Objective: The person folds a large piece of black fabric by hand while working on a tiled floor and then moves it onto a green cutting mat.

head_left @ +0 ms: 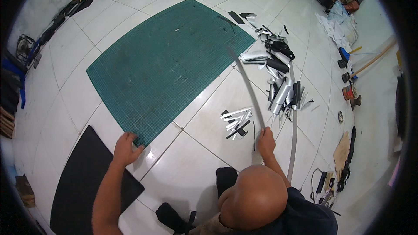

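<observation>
My left hand is at the near corner of a large green gridded cutting mat, its fingers and thumb closed about the mat's edge. A black flat sheet lies on the floor beside my left forearm. In my right hand is the near end of a long, narrow grey ruler. The ruler's far end reaches over the mat's right edge; its markings are too small to see. Left of the right hand lie several white and black offcut strips. My bent knee partly hides my right forearm.
Silver and black rolled scraps are heaped right of the ruler. A second long grey strip lies farther right. Tools and cords lie along the right wall, with a white cloth pile at the far right. White tiles cover the floor.
</observation>
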Demonstrator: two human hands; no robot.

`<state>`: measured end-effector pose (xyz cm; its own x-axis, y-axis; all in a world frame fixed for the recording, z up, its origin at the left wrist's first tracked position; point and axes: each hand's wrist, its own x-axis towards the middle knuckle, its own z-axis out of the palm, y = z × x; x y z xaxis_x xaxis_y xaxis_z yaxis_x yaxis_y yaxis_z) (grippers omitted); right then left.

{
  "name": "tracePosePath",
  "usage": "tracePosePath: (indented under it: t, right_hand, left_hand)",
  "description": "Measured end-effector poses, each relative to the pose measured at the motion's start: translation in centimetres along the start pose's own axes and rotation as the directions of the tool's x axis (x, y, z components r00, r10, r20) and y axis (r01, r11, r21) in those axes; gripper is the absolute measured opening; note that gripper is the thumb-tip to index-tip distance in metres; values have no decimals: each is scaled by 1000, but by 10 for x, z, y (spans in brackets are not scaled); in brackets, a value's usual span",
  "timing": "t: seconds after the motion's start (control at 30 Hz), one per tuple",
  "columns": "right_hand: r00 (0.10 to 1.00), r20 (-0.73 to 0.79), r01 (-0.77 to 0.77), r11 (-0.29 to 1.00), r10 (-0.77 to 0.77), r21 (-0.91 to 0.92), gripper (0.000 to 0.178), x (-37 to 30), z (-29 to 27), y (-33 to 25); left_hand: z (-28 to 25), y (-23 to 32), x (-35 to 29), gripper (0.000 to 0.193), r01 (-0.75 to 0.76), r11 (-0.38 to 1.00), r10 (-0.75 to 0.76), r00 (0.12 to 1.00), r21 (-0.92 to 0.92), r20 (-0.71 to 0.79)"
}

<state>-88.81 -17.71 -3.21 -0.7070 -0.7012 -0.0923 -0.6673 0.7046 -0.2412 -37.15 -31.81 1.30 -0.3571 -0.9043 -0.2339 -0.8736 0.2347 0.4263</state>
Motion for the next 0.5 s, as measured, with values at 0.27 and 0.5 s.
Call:
tracePosePath:
  t: [0.27, 0.5]
  right_hand:
    - [975, -131, -176, 984, 179, 34, 27, 52, 3, 67]
    - [979, -128, -143, 981, 159, 129, 37, 62, 21, 26]
  left_hand:
    - [-21, -49, -120, 54, -201, 965, 141, 938, 166, 318]
    - [-11, -69, -133, 52, -283, 885, 129, 912, 369, 389]
